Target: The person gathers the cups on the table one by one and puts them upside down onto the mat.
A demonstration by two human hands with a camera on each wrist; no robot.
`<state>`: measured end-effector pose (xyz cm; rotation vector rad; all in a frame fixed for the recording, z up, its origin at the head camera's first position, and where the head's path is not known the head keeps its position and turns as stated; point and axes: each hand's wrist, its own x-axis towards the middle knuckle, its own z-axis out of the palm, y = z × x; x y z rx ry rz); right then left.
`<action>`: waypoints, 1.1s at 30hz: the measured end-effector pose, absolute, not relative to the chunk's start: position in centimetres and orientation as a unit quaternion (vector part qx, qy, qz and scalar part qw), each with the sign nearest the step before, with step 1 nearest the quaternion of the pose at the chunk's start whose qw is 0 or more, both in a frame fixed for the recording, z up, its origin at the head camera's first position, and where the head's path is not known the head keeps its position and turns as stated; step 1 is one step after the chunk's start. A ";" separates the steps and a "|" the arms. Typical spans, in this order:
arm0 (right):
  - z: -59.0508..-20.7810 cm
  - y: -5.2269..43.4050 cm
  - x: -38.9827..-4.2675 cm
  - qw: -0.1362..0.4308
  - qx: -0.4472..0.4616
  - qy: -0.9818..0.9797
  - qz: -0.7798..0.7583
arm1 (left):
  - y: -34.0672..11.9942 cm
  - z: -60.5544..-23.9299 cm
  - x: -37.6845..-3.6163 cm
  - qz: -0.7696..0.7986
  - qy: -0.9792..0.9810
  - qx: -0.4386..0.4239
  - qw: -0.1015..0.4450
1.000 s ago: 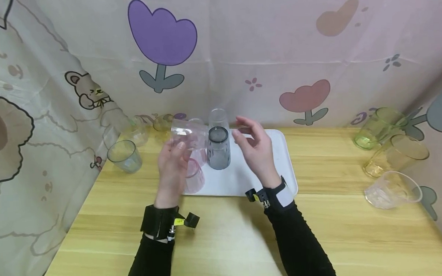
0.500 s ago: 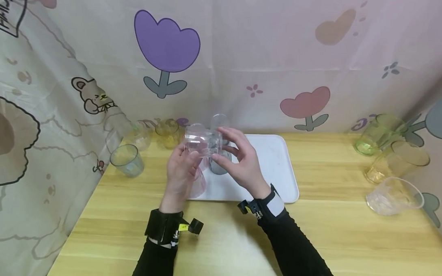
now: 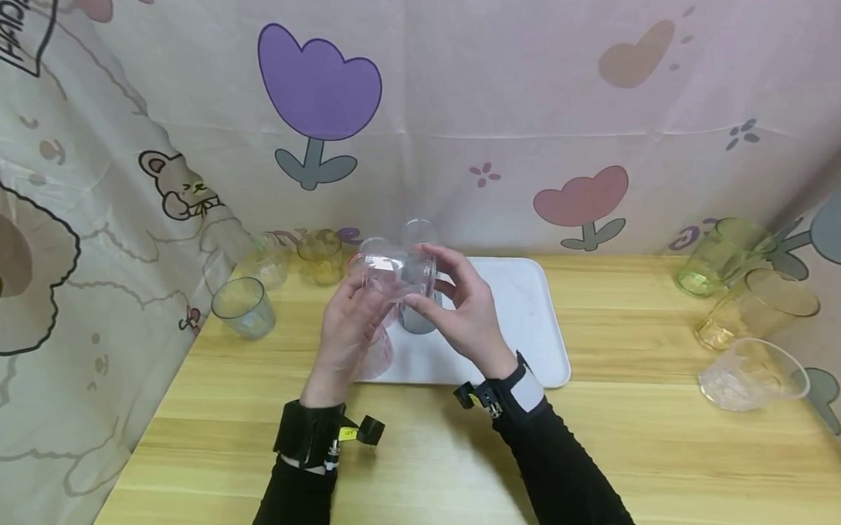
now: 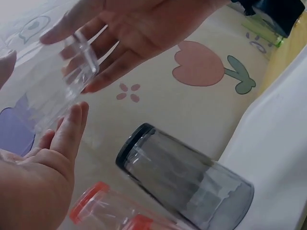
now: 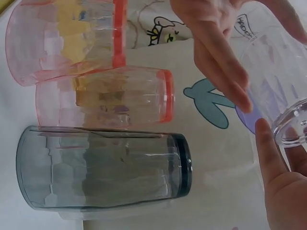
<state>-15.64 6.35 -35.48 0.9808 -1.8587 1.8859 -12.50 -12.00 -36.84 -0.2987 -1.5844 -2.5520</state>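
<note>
We hold the clear cup (image 3: 393,269) on its side above the white tray (image 3: 527,320), left hand (image 3: 346,331) and right hand (image 3: 464,319) fingers curled around it, over the grey cup (image 3: 417,318).

Glossy clear plastic cup (image 3: 393,270), matt white tray (image 3: 527,320), smooth wood-grain table (image 3: 642,440)

Both forearms, in black sleeves with dark wrist straps, rise from the bottom edge toward the middle of the head view and converge there. The left hand (image 3: 348,327) and right hand (image 3: 464,311) face each other, fingers curled and raised, fingertips nearly meeting at frame centre.
</note>
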 end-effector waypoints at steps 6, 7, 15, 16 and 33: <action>-35.0 7.4 -15.8 0.191 0.339 -0.630 0.673 | -13.1 -36.2 -12.5 -0.861 -0.492 -0.064 0.112; -34.9 7.5 -15.8 0.198 0.338 -0.627 0.673 | -13.4 -36.2 -12.5 -0.862 -0.487 -0.060 0.125; -33.8 8.6 -15.7 0.237 0.318 -0.653 0.646 | -16.5 -37.0 -12.9 -0.809 -0.545 -0.017 0.220; -33.7 8.7 -15.6 0.240 0.313 -0.662 0.637 | -16.8 -37.2 -13.0 -0.796 -0.560 -0.004 0.227; -33.0 10.2 -15.1 0.178 0.339 -0.811 0.442 | -20.3 -41.4 -14.0 -0.483 -0.872 0.076 0.037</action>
